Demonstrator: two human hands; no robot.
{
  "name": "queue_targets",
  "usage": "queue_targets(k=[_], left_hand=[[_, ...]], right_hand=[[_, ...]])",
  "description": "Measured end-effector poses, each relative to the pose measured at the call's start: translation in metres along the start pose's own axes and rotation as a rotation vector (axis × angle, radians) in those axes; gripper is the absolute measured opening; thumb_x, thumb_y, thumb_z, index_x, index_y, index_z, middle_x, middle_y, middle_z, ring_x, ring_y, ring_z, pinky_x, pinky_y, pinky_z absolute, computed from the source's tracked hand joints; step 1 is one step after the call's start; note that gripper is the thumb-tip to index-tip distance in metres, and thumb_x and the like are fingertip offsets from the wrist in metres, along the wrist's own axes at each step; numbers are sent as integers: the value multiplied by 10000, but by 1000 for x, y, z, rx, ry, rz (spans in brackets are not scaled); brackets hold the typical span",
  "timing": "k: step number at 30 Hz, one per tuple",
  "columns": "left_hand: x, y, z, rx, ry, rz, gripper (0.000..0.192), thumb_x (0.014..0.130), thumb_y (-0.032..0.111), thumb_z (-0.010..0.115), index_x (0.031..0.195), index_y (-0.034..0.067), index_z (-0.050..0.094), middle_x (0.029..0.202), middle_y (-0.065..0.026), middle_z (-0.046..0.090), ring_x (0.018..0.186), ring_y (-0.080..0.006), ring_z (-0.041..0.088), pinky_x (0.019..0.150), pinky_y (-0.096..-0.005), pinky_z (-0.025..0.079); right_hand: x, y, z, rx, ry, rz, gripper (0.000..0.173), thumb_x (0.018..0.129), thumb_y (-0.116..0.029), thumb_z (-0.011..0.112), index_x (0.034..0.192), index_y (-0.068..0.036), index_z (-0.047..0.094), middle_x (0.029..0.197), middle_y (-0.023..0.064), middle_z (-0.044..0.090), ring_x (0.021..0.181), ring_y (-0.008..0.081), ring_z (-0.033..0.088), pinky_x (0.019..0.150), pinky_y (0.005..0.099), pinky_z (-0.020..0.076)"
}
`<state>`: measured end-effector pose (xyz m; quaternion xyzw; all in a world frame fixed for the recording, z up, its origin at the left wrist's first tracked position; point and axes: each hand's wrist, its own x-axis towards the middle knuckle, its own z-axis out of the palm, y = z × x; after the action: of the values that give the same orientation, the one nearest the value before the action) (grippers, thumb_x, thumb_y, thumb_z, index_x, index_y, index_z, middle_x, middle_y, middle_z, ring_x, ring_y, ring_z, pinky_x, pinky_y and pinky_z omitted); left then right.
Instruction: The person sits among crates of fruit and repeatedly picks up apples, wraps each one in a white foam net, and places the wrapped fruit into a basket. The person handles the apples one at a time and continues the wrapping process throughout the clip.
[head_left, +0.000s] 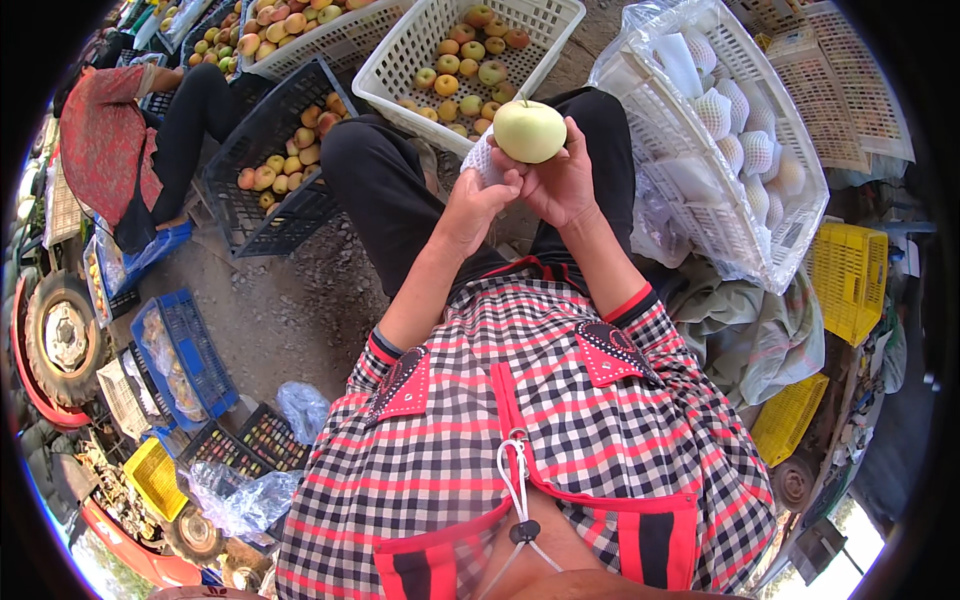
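Just above my knees, my right hand (555, 176) holds a pale green apple (529, 132), stem up. Close against it on the left, my left hand (474, 210) grips a white foam net sleeve (482, 163), bunched beside the fruit and partly hidden by the fingers. Beyond my hands stands a white plastic crate (373, 94) with many yellow, green and reddish apples (471, 50) in it. To the right, a tilted white crate (694, 196) lined with clear plastic holds apples in foam net sleeves (731, 105).
At the left a dark crate (251, 225) holds more apples, beside a seated person in a red top (109, 135). Yellow crates (847, 274) and a crumpled cloth sack (757, 322) lie at the right. Blue crates (191, 360) and plastic film (247, 499) are at the lower left.
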<state>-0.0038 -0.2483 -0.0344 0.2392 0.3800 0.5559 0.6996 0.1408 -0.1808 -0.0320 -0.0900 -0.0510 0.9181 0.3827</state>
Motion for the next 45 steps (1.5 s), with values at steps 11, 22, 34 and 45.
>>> queue_targets(k=[11,22,34,45], left_hand=[[14,57,-68,146,344,459,256,932,26,588,1182,-26,608,1090,-83,668,920,-163,661,720,-334,606],[16,61,-99,78,279,604,312,928,11,578,1238,-20,576,1159,-84,649,1031,-189,641,826,-400,582],[18,58,-100,121,281,589,326,914,-10,579,1240,-25,583,1165,-89,654,1029,-188,645,848,-383,581],[21,57,-102,141,296,568,335,911,-19,574,1246,-38,577,1166,-95,651,1026,-190,645,852,-373,581]], right_hand=[[-1,-3,-17,-166,91,-138,415,1045,-374,370,1402,-176,445,1394,99,504,1243,350,533,940,599,486],[8,0,-15,-219,192,-93,410,995,-360,470,1333,-130,501,1331,91,536,1217,317,538,973,564,466],[15,4,-20,-311,284,-39,482,954,-381,599,1365,-152,492,1331,80,546,1196,284,561,907,467,540],[16,3,-29,-322,358,-112,535,879,-209,723,1346,-175,462,1307,87,519,1156,260,572,830,393,572]])
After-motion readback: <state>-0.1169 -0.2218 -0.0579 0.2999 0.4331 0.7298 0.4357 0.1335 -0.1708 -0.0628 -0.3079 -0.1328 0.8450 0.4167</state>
